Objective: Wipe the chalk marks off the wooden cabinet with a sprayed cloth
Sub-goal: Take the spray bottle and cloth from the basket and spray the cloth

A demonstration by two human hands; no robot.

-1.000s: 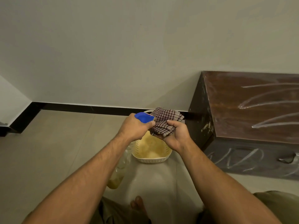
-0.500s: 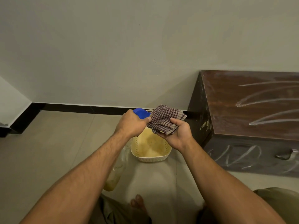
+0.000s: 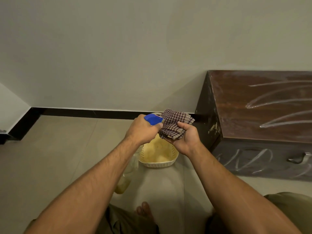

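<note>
My left hand (image 3: 142, 130) grips a spray bottle by its blue trigger head (image 3: 153, 119); its clear body with yellowish liquid (image 3: 125, 179) hangs below my forearm. The nozzle points at a folded checked cloth (image 3: 173, 123), which my right hand (image 3: 184, 136) holds from underneath, right beside the nozzle. The dark wooden cabinet (image 3: 236, 115) stands at the right against the wall. White chalk marks (image 3: 276, 102) streak its top, and more chalk loops (image 3: 249, 160) cover its front.
A cream plastic basket (image 3: 158, 163) sits on the tiled floor below my hands. A black skirting (image 3: 84, 112) runs along the wall. A metal handle (image 3: 297, 159) hangs on the cabinet's front. My bare toes (image 3: 143, 210) and knees show at the bottom.
Both hands with the bottle and the cloth have risen slightly and stayed together. The cloth has shifted a little in my right hand; the cabinet's marks are the same.
</note>
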